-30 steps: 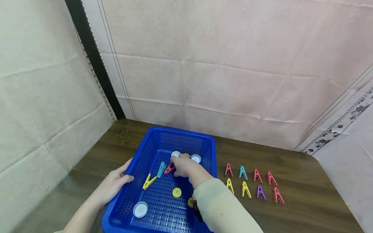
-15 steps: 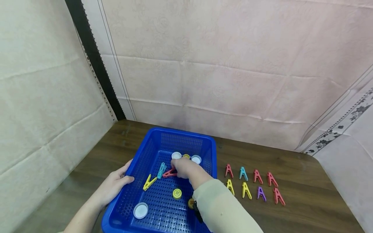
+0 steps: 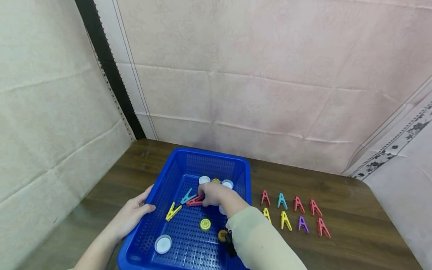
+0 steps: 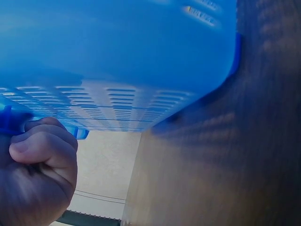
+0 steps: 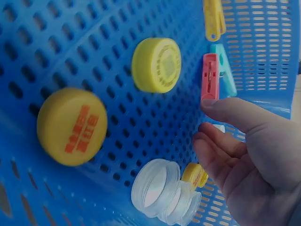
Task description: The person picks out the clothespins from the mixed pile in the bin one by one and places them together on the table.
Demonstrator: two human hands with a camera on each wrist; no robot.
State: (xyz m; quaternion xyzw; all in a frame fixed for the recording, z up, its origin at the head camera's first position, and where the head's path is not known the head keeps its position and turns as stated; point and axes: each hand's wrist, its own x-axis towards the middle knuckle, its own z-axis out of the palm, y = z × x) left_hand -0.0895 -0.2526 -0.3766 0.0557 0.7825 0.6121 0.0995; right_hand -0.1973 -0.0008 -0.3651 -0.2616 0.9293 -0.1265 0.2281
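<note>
My left hand [image 3: 131, 213] grips the left rim of a blue plastic basket [image 3: 209, 152], thumb over the edge. In the left wrist view the fingers [image 4: 44, 146] curl near the basket's outer wall. Inside the basket, my right hand [image 3: 216, 195] pinches one end of a red clothespin [image 5: 210, 77] low over the perforated floor; its thumb and fingers partly hide that end. A light blue clothespin [image 3: 187, 196] lies against the red one. To its left lies a yellow clothespin [image 3: 173, 212].
Bottle caps lie in the basket: a yellow cap [image 3: 205, 224], an orange-yellow cap [image 5: 72, 127], a white cap [image 3: 163, 244] and clear ones [image 5: 155, 186]. Several clothespins, among them a purple one [image 3: 302, 224], stand in two rows on the wooden table [image 3: 364, 225] at right.
The red clothespin has turned and shifted slightly toward me under my right hand. The light blue clothespin beside it has swung round. My left hand has stayed on the rim.
</note>
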